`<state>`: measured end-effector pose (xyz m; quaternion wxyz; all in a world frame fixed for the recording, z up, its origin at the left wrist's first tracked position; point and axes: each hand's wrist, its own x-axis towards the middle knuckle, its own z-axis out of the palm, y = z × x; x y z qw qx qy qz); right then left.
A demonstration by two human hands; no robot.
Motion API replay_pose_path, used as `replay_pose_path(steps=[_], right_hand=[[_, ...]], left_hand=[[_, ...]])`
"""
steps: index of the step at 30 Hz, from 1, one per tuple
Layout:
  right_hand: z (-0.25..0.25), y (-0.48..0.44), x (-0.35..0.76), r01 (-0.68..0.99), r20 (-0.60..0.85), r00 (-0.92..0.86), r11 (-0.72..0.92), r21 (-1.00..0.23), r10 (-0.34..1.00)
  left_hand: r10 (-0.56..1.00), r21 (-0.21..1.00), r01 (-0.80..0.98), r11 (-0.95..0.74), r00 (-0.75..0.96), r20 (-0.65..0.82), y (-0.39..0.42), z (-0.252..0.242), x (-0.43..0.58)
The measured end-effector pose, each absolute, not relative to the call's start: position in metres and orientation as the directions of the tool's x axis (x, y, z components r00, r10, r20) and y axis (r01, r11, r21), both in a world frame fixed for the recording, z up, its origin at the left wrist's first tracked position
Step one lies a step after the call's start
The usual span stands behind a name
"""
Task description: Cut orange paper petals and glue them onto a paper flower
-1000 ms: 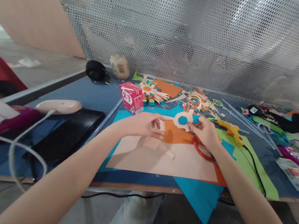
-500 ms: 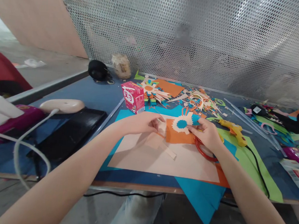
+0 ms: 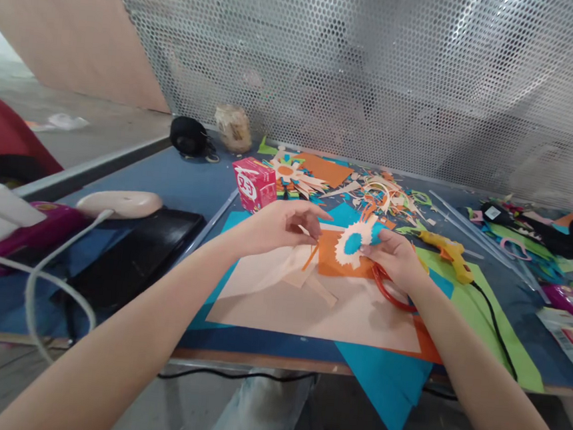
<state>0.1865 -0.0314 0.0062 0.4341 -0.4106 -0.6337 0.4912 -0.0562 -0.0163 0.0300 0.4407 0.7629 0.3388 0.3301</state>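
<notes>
My right hand [image 3: 394,254] pinches a paper flower [image 3: 349,242] with a cream jagged ring, a blue centre and strips at its upper edge. The flower is tilted above an orange paper piece [image 3: 330,262]. My left hand [image 3: 296,224] is to its left, thumb and fingers closed at the top of a narrow orange paper strip [image 3: 310,257]. Below lies a large pale paper sheet [image 3: 268,307] with cream offcuts [image 3: 321,290] on it. Red-handled scissors [image 3: 393,292] rest partly under my right hand, blades hidden.
A pink box [image 3: 254,184] and heaped paper scraps [image 3: 383,193] stand behind the hands. At right is a yellow glue gun [image 3: 446,252] with a black cord on green paper [image 3: 500,321]. A black tray [image 3: 137,255] and white cable [image 3: 34,286] lie left.
My left hand has lifted slightly and its fingers have extended, with the orange strip now showing beneath. The flower in my right hand has tilted and shifted a little right.
</notes>
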Motion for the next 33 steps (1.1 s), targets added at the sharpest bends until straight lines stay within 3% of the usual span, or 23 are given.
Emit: replay_pose_path(steps=[4, 9, 15, 24, 29, 33], right_hand=[[0.0, -0.036, 0.184, 0.021, 0.111, -0.33, 0.125, -0.992, 0.937], [0.003, -0.041, 0.181, -0.06, 0.009, -0.344, -0.012, -0.998, 0.939], [0.01, -0.042, 0.175, 0.108, -0.014, -0.375, 0.029, -0.994, 0.927], [-0.002, -0.037, 0.18, 0.116, 0.17, -0.239, 0.202, -0.972, 0.956], [0.004, -0.044, 0.181, 0.184, 0.398, -0.253, 0.448, -0.875, 0.882], [0.008, -0.049, 0.183, 0.175, 0.496, -0.338, 0.571, -0.802, 0.8]], left_hand=[[0.841, 0.953, 0.042, -0.301, 0.482, 0.245, -0.02, 0.029, -0.05], [0.87, 0.983, -0.02, -0.184, 0.462, 0.172, -0.026, 0.033, -0.043], [0.899, 0.993, -0.035, -0.109, 0.422, 0.114, -0.027, 0.03, -0.035], [0.885, 0.985, -0.126, -0.121, 0.435, 0.165, -0.029, 0.026, -0.032], [0.842, 0.955, -0.001, -0.297, 0.471, 0.262, -0.031, 0.026, -0.033], [0.843, 0.92, 0.119, -0.374, 0.457, 0.284, -0.041, 0.032, -0.032]])
